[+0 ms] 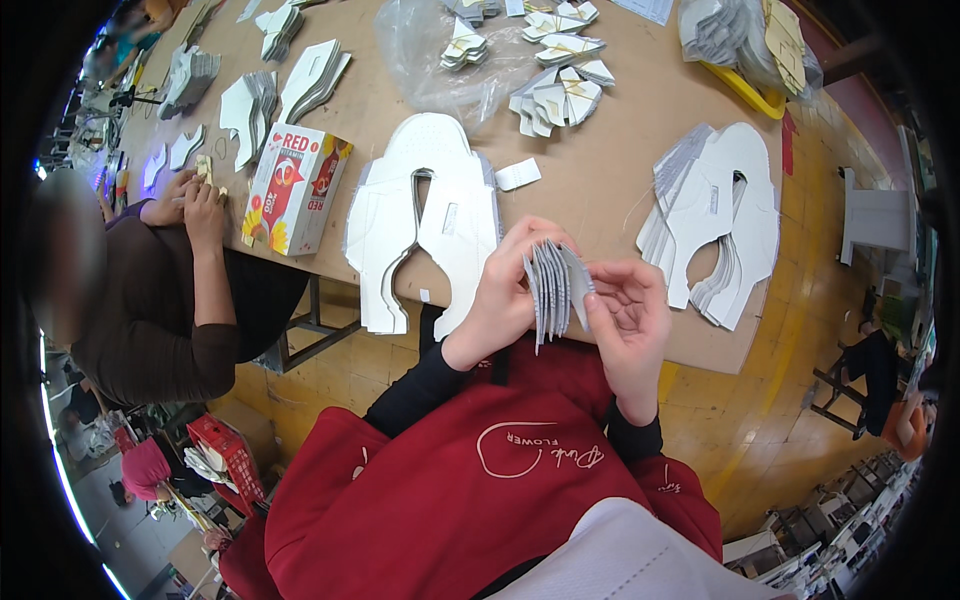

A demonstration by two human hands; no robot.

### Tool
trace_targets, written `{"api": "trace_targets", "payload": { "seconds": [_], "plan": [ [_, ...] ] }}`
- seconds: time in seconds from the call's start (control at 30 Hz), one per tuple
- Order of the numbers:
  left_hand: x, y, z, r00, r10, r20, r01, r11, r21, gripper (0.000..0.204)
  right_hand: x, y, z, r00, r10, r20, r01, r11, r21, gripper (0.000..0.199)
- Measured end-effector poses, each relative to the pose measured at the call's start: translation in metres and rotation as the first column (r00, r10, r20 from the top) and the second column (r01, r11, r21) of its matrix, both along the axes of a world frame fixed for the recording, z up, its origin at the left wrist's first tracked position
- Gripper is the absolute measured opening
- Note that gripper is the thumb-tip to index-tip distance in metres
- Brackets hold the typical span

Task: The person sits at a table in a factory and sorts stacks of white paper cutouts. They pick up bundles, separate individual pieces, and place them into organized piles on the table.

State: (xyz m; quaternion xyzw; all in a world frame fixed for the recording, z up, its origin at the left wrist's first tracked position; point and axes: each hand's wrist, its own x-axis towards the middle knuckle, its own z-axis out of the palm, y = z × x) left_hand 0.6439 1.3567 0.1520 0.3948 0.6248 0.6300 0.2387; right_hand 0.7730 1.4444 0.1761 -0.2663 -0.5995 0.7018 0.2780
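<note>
A small stack of white and grey cut pieces (550, 290) is held on edge in front of my chest, its layers fanned slightly apart. My left hand (508, 290) wraps around the stack from the left. On the other side, the thumb and forefinger of my right hand (630, 320) pinch the rightmost piece, and its other fingers are curled. Beyond my left hand lies a pile of white horseshoe-shaped shoe-upper pieces (430, 150). To the right, a second, fanned pile of similar upper pieces (735, 190) reaches the table's near edge. What the pieces are made of is unclear.
The brown table (590, 190) bears a small white label (517, 175), a red-and-white carton (295, 190), clear plastic bags (420, 60) and several bundled white pieces (560, 100). A yellow tray (745, 90) sits at the far right. At left, a co-worker's hands (200, 205) handle small pieces.
</note>
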Motion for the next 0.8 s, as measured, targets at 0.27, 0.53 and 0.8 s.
{"api": "trace_targets", "payload": {
  "seconds": [0.27,0.53,0.8],
  "plan": [
    [0.004,-0.003,-0.008,1.0,0.028,-0.003,-0.028,1.0,-0.007,0.033,-0.002,-0.002,0.002,0.999,-0.031,0.035,0.015,0.924,0.381,0.017],
    [0.005,-0.005,-0.011,0.999,0.005,-0.038,-0.004,1.0,0.025,0.037,-0.006,0.0,0.004,0.997,-0.037,0.068,-0.005,0.846,0.533,0.017],
    [0.006,-0.008,-0.011,0.999,0.024,-0.032,-0.023,0.999,0.037,0.038,-0.009,-0.005,0.01,0.998,-0.037,0.054,0.01,0.901,0.433,0.016]
  ]
}}
